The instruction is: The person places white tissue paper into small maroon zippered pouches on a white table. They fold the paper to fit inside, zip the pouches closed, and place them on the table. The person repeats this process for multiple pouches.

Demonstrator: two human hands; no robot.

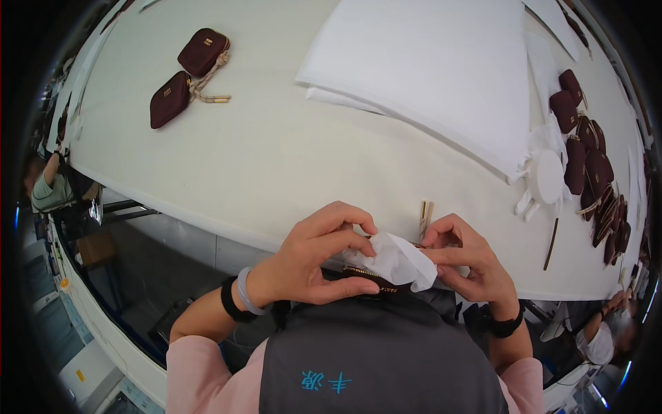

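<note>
left hand (314,257): clenched on dark maroon zipped pouch (376,281), long axis left-right at white table (262,159) edge | right hand (469,265): pinching crumpled white tissue paper (396,261) at pouch mouth, between both hands

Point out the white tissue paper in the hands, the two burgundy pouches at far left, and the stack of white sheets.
white tissue paper (394,261), head view, middle of the crumpled wad.
two burgundy pouches (170,99), head view, nearer pouch's face.
stack of white sheets (427,62), head view, top sheet.

Wide bare stretch of table (276,159) ahead of hands; two pouches (187,74) far left, foam sheets (427,62) ahead right, pouch row (593,172) crowding right edge.
</note>
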